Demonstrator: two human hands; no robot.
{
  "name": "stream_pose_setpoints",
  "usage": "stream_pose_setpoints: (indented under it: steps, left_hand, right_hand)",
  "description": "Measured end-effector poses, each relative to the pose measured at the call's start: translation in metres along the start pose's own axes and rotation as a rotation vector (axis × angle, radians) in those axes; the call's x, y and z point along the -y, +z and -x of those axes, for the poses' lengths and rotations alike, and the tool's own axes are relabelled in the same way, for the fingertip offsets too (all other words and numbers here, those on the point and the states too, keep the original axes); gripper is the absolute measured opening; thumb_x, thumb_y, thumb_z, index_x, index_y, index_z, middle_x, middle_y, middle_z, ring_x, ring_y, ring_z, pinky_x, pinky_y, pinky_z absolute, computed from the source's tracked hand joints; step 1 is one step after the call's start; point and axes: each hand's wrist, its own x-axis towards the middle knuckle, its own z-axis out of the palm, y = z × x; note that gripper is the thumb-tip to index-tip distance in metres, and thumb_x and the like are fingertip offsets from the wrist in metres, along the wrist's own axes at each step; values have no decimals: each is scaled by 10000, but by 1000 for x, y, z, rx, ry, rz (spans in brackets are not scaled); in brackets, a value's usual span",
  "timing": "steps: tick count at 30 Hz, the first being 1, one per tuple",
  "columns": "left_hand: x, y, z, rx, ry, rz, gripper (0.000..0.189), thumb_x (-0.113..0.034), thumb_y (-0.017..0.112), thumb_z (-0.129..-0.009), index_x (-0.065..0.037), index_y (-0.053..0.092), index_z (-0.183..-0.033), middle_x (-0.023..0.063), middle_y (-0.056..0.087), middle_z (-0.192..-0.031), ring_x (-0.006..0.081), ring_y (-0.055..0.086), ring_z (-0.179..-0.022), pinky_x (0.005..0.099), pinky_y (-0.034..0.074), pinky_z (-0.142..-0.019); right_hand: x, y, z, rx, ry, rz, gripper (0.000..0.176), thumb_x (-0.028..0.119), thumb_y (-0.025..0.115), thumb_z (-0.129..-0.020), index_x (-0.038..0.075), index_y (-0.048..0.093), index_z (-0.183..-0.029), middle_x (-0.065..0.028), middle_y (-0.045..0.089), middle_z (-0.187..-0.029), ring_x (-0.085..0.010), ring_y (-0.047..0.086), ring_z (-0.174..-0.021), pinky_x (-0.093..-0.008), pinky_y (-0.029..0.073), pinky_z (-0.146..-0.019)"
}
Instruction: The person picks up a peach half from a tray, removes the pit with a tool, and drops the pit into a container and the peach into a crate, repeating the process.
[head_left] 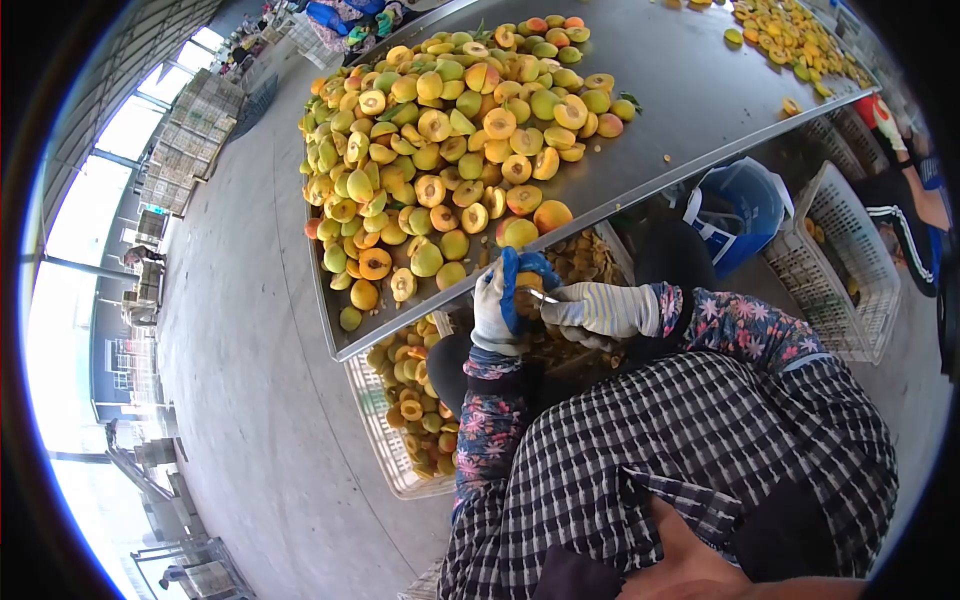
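My left hand (498, 308), in a white glove with blue over the fingers, is closed around a yellow-orange peach half (528, 290). My right hand (608, 308), gloved in striped white knit, grips a small tool whose shiny metal end (543, 295) touches the fruit. The tool's handle is hidden in the fist, and its exact kind does not show. Both hands are just off the near edge of the metal table (640, 185). A large heap of halved peaches (430, 130) lies there, many with pits showing.
Below the table at left, a white crate (400, 480) holds peach halves. Pits and scraps (585, 262) lie beneath my hands. To the right stand a blue bucket (740, 205) and a white crate (850, 260). Another person's gloved hand (888, 125) is at far right.
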Motion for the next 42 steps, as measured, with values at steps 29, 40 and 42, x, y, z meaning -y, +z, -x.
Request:
stream_pose_setpoints:
  steps: [29, 40, 42]
  left_hand:
    - [-23, -77, -12, -428, 198, -1226, 410, -331, 668, -905, -43, 653, -1196, 187, 659, -1160, 319, 649, -1044, 389, 504, -914]
    - [45, -18, -104, -274, -23, -1234, 459, -340, 768, -807, -61, 638, -1147, 162, 682, -1072, 333, 654, -1005, 386, 514, -889]
    - [86, -61, -125, -339, 38, -737, 372, -262, 750, -845, -50, 641, -1131, 67, 684, -1016, 234, 657, -920, 306, 519, -841]
  right_hand:
    - [-47, -28, 16, -234, 11, 1141, 391, 255, 561, -910, 49, 523, -1241, -201, 671, -785, -383, 673, -790, -471, 526, -743]
    - [-26, -31, 40, -368, -149, -23, 269, 313, 569, -1000, 46, 590, -1028, 5, 603, -753, -83, 574, -617, -218, 455, -580]
    - [-14, -40, 46, -318, -290, -122, 349, 369, 571, -997, 36, 593, -1098, 4, 589, -727, -78, 557, -594, -230, 442, -540]
